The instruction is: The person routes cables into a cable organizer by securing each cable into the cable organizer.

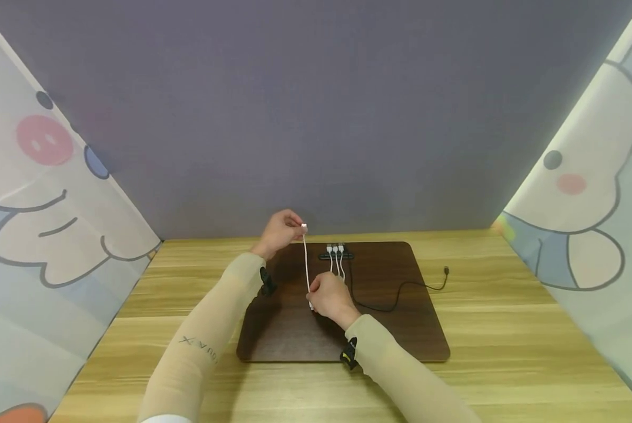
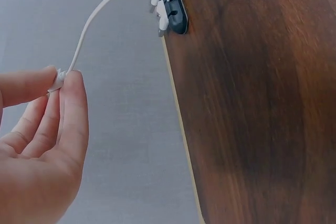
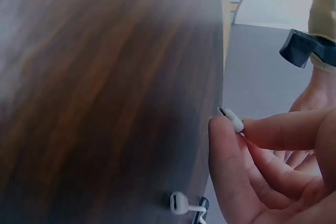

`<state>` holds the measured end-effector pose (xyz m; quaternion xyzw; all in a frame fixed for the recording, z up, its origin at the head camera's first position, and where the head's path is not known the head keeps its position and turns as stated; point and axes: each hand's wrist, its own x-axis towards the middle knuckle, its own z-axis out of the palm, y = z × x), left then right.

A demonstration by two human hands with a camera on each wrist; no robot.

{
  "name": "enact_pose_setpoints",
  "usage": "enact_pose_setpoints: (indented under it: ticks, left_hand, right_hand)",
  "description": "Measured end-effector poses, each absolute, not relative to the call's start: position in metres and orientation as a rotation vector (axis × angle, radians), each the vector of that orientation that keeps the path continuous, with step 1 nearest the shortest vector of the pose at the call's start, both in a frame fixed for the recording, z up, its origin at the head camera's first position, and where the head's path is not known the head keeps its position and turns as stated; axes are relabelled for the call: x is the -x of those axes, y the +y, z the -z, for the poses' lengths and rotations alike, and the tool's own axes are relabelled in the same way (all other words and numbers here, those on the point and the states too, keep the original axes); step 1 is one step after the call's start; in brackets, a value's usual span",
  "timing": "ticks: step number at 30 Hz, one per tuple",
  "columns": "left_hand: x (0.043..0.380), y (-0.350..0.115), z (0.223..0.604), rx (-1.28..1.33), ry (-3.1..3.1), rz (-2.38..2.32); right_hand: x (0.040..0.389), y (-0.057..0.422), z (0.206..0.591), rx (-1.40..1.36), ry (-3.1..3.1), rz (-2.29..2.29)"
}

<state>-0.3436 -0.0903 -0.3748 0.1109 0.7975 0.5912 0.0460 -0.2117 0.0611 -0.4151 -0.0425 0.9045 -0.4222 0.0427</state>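
A white charging cable (image 1: 306, 264) stretches between the two hands above the dark wooden board (image 1: 284, 335). My left hand (image 1: 281, 232) pinches its upper plug (image 2: 58, 81) between thumb and fingertips, past the board's back edge. Lower down, my right hand (image 1: 333, 296) pinches the small connector (image 3: 232, 121) at the other end, its metal tip pointing out from the fingers. Just right of the cable, a black cable holder (image 2: 179, 18) sits near the board's back edge with several white cables (image 1: 335, 261) in it; the right hand partly hides them in the head view.
From the holder a thin black cable (image 1: 395, 304) curves right across the board, and its plug (image 1: 446, 270) lies on the light wooden table (image 1: 506, 329). Another white connector (image 3: 179, 203) shows near the holder. A grey panel (image 1: 316, 117) stands behind the table.
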Motion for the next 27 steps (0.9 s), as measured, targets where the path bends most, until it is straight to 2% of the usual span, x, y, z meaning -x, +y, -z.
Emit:
enact_pose_setpoints:
  ticks: [13, 27]
  left_hand:
    - [0.352, -0.071, 0.387, -0.363, 2.462, -1.670]
    - [0.355, -0.053, 0.405, -0.354, 2.537, -1.588]
  right_hand:
    - [0.213, 0.069, 0.413, 0.216, 2.911, 0.977]
    - [0.214, 0.062, 0.413, 0.133, 2.966, 0.801]
